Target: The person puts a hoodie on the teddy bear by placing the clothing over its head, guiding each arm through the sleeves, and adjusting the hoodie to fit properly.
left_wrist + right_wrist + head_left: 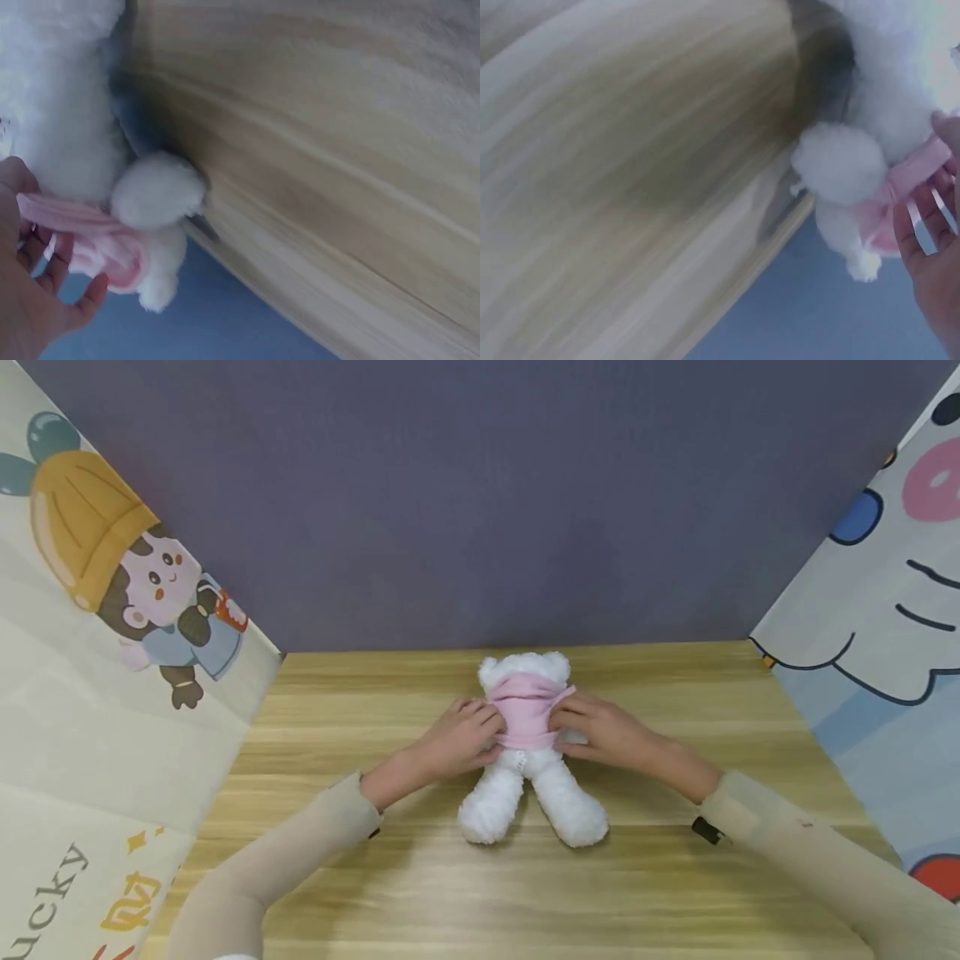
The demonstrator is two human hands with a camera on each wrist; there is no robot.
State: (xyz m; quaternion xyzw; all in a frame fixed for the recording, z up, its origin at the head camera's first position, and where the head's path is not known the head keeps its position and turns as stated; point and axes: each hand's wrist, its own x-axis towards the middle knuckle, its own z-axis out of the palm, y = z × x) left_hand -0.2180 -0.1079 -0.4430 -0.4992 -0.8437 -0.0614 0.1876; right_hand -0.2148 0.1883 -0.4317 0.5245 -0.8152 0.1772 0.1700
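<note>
A white plush teddy bear (pixel 492 807) lies on the table with its legs toward me and its head at the far end. It wears a small pink shirt (pixel 525 712), bunched in folds near the neck. My left hand (pixel 461 739) pinches the left side of the shirt by its lower edge. On the opposite side, my right hand (pixel 607 731) grips the shirt's right edge, its fingers partly hidden by the cloth. A small white label (pixel 521 760) shows between the legs. Both wrist views show a plush arm (pixel 157 191) beside the pink cloth.
The wooden table (pixel 480 902) ends at a dark grey-blue panel (pixel 480 502) behind the bear. Cartoon-printed sheets stand at the left (pixel 90 718) and right (pixel 885 710) sides. Bare wood surrounds the bear.
</note>
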